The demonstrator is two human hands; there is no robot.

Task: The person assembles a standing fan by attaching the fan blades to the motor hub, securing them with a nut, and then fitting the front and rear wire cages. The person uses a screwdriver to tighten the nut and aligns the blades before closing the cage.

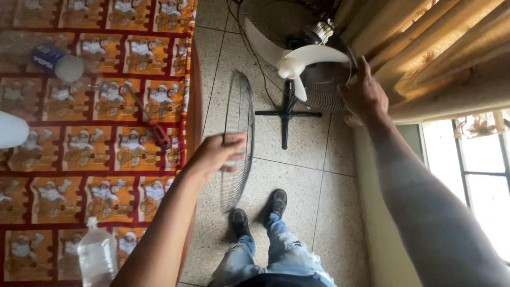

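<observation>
My left hand (215, 154) grips the rim of a round wire fan guard (237, 114), held edge-on above the tiled floor. A standing fan (297, 58) with white blades faces me, its front uncovered and its rear wire guard still on. My right hand (364, 93) rests on the right rim of that rear guard, fingers curled over it. The fan's black cross base (287, 114) stands on the floor beyond my two black shoes (260, 210).
A table with a red and orange patterned cloth (106, 133) fills the left; on it lie a red-handled screwdriver (156, 130), a clear plastic bottle (98, 255) and a white object (10, 130). Tan curtains (435, 48) and a window (483, 175) are to the right.
</observation>
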